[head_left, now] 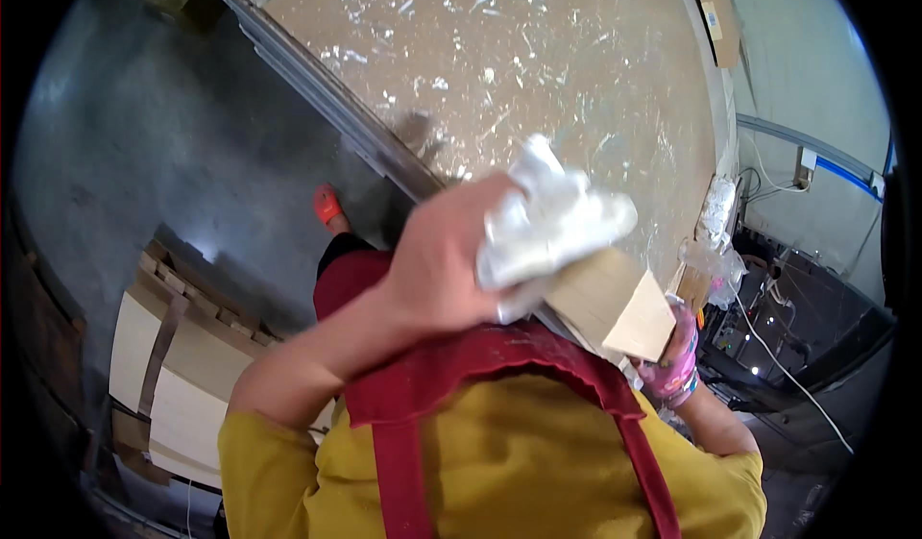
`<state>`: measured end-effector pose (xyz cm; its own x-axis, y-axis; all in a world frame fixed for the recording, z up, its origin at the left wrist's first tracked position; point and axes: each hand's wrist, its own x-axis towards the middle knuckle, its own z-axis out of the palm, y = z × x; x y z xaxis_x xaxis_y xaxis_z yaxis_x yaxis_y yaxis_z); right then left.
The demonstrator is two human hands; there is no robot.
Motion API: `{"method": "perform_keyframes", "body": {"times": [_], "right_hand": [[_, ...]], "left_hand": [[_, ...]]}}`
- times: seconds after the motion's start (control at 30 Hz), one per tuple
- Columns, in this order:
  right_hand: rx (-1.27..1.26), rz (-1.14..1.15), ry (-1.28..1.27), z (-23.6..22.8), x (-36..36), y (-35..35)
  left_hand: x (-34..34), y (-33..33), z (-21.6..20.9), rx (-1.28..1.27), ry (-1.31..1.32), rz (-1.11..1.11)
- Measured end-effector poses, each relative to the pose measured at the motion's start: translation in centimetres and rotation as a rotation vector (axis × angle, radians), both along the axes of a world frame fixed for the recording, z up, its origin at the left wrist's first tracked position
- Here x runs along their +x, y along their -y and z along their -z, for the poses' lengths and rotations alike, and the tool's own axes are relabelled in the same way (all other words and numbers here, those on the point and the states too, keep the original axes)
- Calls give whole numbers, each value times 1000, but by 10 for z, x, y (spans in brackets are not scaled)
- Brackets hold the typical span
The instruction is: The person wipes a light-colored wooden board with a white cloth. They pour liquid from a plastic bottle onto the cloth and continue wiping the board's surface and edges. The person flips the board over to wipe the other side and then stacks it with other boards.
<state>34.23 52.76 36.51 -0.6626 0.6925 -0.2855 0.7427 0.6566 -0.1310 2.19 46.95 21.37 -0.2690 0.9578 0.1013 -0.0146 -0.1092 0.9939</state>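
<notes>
In front of my red apron, my left hand (444,256) is closed on a crumpled white cloth (562,222), both slightly blurred. The cloth lies against a tan, block-shaped piece (600,294) with a paler angled end, which looks like wood. My right hand (675,358), in a pink patterned glove, grips that piece at its right end. Some of its fingers are hidden behind the piece.
A brown tabletop (576,78) strewn with white flecks and scraps extends ahead. Clear plastic wrapping (715,212) lies at its right edge, near dark equipment and a white cable (768,347). Pale boards (192,385) stand at lower left on the grey floor (144,145).
</notes>
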Motion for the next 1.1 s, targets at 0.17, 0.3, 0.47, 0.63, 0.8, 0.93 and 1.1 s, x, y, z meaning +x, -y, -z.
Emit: {"method": "perform_keyframes", "body": {"times": [0.17, 0.3, 0.47, 0.63, 0.8, 0.93, 1.1], "right_hand": [[18, -94, 48, 1, 11, 1], [20, -129, 80, -1, 3, -2], [-90, -31, -31, -2, 3, 2], [-57, -140, -41, -1, 7, 8], [-100, -32, -118, 11, 30, 27], [-71, -66, -82, 6, 18, 19], [-28, -96, -123, 9, 22, 20]], "left_hand": [[-14, 2, 40, -158, -84, 111], [-15, 6, 13, -56, 527, 304], [-13, 10, 8, -92, 289, 365], [5, 44, 36, 73, 418, 94], [-36, 67, 40, -436, 734, -197], [5, 32, -3, 86, -67, 1], [17, 26, 64, -370, 62, -38]]}}
